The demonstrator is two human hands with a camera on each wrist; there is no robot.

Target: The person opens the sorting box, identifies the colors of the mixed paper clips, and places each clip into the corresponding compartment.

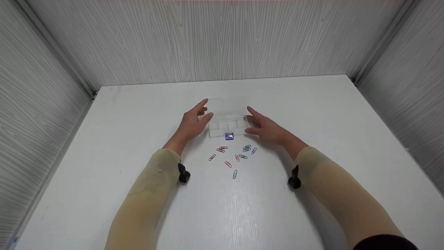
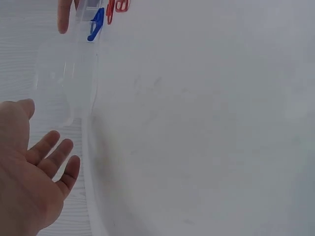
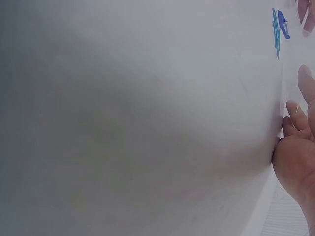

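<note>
Clear plastic at centre in the head view: steady the box (image 1: 216, 133) there, just behind the clips (image 1: 228, 164), with left hand (image 1: 193, 122) and right hand (image 1: 267, 130) spread wide at either side, without any firm grip. Best guide the open lid (image 1: 227, 107) evenly by both edges, without brushing clips. From the left wrist view, mind the blue clasp (image 2: 97, 23) at the box's front; ease lightly, never squeezing. From the right wrist view, cannot tell whether touching the box on that side; feel for contact before any push.
</note>
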